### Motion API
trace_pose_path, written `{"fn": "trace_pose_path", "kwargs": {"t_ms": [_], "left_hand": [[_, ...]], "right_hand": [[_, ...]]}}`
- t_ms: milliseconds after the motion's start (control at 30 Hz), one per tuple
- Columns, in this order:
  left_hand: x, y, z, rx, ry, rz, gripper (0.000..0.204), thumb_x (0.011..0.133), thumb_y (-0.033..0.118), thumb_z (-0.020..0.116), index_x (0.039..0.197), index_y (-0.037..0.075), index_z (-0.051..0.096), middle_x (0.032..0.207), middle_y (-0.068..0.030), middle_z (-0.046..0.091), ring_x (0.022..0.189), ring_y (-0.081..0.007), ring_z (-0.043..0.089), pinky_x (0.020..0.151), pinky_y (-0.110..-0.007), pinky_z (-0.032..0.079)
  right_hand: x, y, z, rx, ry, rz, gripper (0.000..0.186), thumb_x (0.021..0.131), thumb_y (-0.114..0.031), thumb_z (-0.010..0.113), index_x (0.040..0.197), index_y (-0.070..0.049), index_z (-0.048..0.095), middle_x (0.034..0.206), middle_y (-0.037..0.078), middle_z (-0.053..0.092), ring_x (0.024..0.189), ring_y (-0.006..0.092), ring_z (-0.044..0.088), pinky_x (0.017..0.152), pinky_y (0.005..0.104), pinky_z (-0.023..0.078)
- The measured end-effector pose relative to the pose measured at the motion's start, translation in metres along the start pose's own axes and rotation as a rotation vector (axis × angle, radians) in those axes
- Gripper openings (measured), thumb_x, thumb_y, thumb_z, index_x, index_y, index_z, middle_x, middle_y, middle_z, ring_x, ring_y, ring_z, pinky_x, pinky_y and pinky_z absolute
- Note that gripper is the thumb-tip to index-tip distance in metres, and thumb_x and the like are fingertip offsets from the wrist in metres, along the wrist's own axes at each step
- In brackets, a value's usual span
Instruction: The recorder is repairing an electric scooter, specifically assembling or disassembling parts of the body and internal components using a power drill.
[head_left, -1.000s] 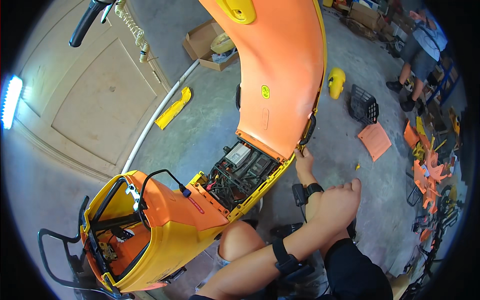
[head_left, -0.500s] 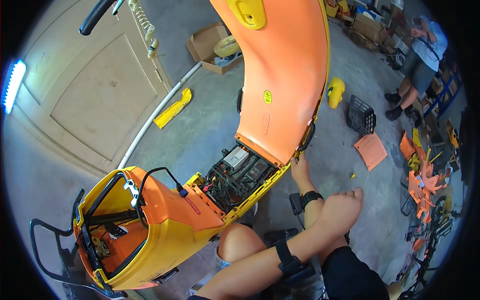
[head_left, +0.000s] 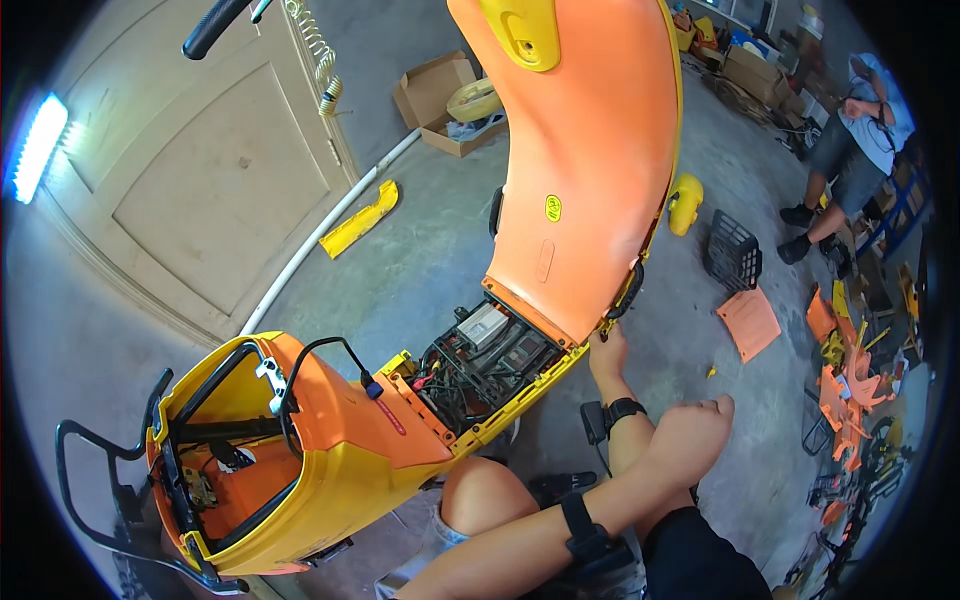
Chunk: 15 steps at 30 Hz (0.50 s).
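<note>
An orange and yellow scooter body [head_left: 590, 170] spans the view, its open compartment [head_left: 490, 350] showing wires, dark frame parts and a silver box. My right hand [head_left: 608, 352] is raised against the yellow side edge [head_left: 530, 393], just below a black handle [head_left: 628, 290]. Its fingers are curled there, and the tips are partly hidden by the edge. Crossing over the right arm, my left forearm ends in a closed left hand [head_left: 692, 436], held apart from the scooter; its inner side is hidden. Both wrists wear black straps.
A black crate [head_left: 732, 250], an orange panel [head_left: 750, 324] and a yellow part [head_left: 685, 204] lie on the floor at right. Beyond stands another person [head_left: 858, 140]. Loose orange parts [head_left: 848, 395] pile up far right. A cardboard box [head_left: 432, 92] sits near the door [head_left: 215, 200].
The whole view has shifted, so the scene sits slightly further right and lower. Both my hands keep nearly the same pose. The other person's arm and stance have changed.
</note>
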<state>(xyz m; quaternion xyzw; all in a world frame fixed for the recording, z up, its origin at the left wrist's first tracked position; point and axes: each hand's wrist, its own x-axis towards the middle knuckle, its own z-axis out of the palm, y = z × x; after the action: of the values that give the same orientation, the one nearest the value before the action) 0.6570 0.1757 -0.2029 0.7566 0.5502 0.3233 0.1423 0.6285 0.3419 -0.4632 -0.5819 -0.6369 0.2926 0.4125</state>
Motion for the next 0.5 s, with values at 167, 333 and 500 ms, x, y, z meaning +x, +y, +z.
{"fn": "trace_pose_path", "kwargs": {"t_ms": [167, 333, 500], "left_hand": [[0.001, 0.003, 0.008, 0.026, 0.02, 0.056, 0.018, 0.076, 0.009, 0.059, 0.091, 0.001, 0.053, 0.076, -0.0083, 0.064, 0.069, -0.0232, 0.068, 0.06, -0.034, 0.053], [0.001, 0.004, 0.008, 0.026, 0.019, 0.051, 0.018, 0.076, 0.009, 0.059, 0.091, 0.001, 0.053, 0.075, -0.0083, 0.065, 0.069, -0.0227, 0.068, 0.06, -0.033, 0.054], [-0.003, 0.001, 0.005, 0.016, 0.043, 0.051, 0.017, 0.075, 0.009, 0.059, 0.089, 0.002, 0.053, 0.073, -0.0086, 0.064, 0.067, -0.0232, 0.068, 0.06, -0.034, 0.055]], "right_hand": [[-0.004, -0.012, -0.001, -0.126, 0.043, 0.005, 0.037, 0.083, -0.019, 0.066, 0.116, -0.002, 0.06, 0.091, 0.024, 0.067, 0.088, 0.041, 0.065, 0.073, 0.0461, 0.05], [-0.003, -0.021, -0.006, -0.118, 0.007, 0.036, 0.037, 0.084, -0.014, 0.064, 0.119, -0.005, 0.061, 0.093, 0.024, 0.067, 0.089, 0.0409, 0.065, 0.074, 0.0454, 0.05], [0.0, -0.009, -0.004, 0.0, -0.004, 0.008, 0.04, 0.084, -0.009, 0.062, 0.123, -0.005, 0.06, 0.095, 0.023, 0.067, 0.089, 0.037, 0.066, 0.076, 0.0402, 0.05]]}}
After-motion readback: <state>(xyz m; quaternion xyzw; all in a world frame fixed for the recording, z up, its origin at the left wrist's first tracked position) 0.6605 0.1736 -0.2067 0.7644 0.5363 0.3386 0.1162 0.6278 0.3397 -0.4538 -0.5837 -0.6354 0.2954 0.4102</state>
